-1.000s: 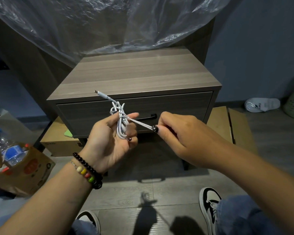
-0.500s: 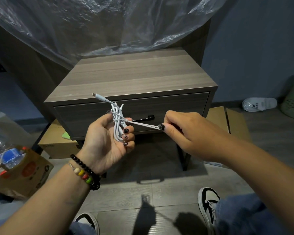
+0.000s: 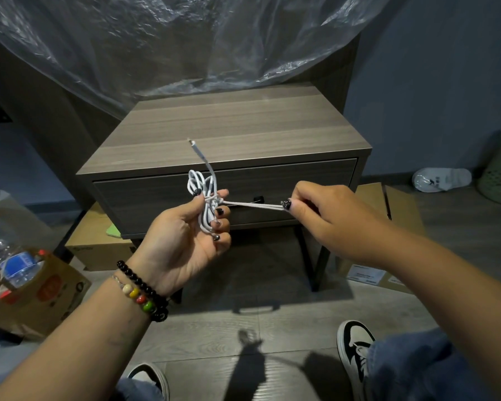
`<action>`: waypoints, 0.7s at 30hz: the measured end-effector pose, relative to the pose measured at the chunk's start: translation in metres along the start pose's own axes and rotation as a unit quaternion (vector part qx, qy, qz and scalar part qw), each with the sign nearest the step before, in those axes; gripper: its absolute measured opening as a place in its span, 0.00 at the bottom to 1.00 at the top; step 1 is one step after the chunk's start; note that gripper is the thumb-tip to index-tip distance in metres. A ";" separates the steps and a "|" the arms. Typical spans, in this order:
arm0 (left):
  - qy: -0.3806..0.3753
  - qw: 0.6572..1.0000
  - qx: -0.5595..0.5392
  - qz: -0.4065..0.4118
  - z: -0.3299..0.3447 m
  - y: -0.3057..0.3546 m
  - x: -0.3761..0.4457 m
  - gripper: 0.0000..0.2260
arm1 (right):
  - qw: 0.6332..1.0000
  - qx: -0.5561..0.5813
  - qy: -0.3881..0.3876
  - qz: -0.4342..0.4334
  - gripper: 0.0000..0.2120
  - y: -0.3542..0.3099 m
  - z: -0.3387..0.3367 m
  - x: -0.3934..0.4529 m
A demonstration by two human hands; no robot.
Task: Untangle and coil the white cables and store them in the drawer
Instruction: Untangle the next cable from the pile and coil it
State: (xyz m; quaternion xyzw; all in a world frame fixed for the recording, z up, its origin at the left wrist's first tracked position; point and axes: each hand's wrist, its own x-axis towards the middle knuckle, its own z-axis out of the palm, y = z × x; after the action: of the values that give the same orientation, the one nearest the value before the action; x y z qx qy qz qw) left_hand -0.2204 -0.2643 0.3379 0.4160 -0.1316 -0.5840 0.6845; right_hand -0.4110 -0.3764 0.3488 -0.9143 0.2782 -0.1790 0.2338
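1. Wood-grain nightstand (image 3: 229, 131), boxy; drawer (image 3: 156, 195) closed.
2. Left hand (image 3: 185, 241), in front of the drawer, fingers curled round a looped white cable (image 3: 204, 195) bundle; plug end sticks up.
3. Right hand (image 3: 327, 215), apart to the right, pinches a taut doubled strand.

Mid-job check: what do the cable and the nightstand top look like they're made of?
White cable: looks like smooth plastic or rubber sheathing, matte; it bends into tight loops without kinking. Nightstand top: wood-grain surface, grey-brown, likely laminate rather than solid wood, given the even streaks and low sheen.
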 end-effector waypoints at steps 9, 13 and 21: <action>0.048 0.995 0.056 0.060 -0.007 0.003 0.011 0.11 | 0.998 0.016 0.044 0.032 0.13 0.000 -0.013 0.005; 0.109 0.974 0.174 0.098 -0.015 0.001 0.022 0.07 | 0.998 0.025 0.049 -0.003 0.13 -0.010 -0.010 0.001; 0.104 0.726 0.648 0.206 -0.019 -0.015 0.038 0.10 | 0.983 0.163 0.040 -0.072 0.11 -0.030 -0.001 -0.004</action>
State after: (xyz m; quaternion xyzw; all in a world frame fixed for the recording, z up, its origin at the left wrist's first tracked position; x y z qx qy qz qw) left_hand -0.2074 -0.2903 0.3033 0.7791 -0.4884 -0.1542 0.3615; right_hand -0.4022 -0.3522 0.3642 -0.8737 0.1877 -0.2748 0.3549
